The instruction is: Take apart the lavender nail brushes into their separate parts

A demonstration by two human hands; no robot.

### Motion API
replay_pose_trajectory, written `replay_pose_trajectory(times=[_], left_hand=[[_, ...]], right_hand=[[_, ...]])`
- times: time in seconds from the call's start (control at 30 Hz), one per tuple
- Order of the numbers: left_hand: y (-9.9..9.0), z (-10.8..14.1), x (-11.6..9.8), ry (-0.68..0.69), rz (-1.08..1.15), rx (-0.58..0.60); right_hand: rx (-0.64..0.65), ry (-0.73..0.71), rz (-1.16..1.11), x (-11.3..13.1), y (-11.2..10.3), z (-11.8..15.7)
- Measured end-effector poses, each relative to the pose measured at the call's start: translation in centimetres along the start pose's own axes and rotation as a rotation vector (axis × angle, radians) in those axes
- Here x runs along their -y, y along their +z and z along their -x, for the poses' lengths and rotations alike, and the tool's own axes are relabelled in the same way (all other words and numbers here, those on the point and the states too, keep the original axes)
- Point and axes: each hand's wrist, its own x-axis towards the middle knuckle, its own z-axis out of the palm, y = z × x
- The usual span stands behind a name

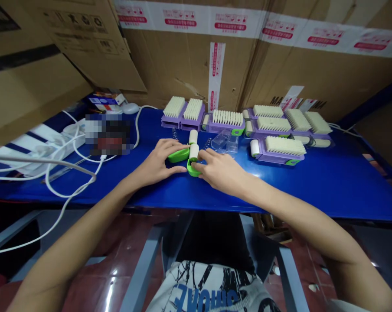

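My left hand curves around a green plastic piece on the blue table, thumb and fingers apart. My right hand has its fingertips pressed on a second green piece, at the lower end of a white roller. Another white roller stands just behind that one. Springs and clear plastic parts lie behind my right hand. Purple brush units with cream bristles are at the back.
More purple brush units sit at the right. White cables, a power strip and a blurred dark item occupy the left. Tall cardboard borders the blue table at the back.
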Motion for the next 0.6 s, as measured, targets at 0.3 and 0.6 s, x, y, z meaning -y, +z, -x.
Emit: replay_pose_trajectory(times=[0.3, 0.6], left_hand=[[0.1, -0.3, 0.0, 0.102, -0.033, 0.108], [-0.1, -1.5, 0.5, 0.101, -0.062, 0.103]], right_hand=[[-0.121, 0.007, 0.043, 0.7, 2.5, -0.3], [-0.290, 0.274, -0.024, -5.5, 1.7, 1.5]])
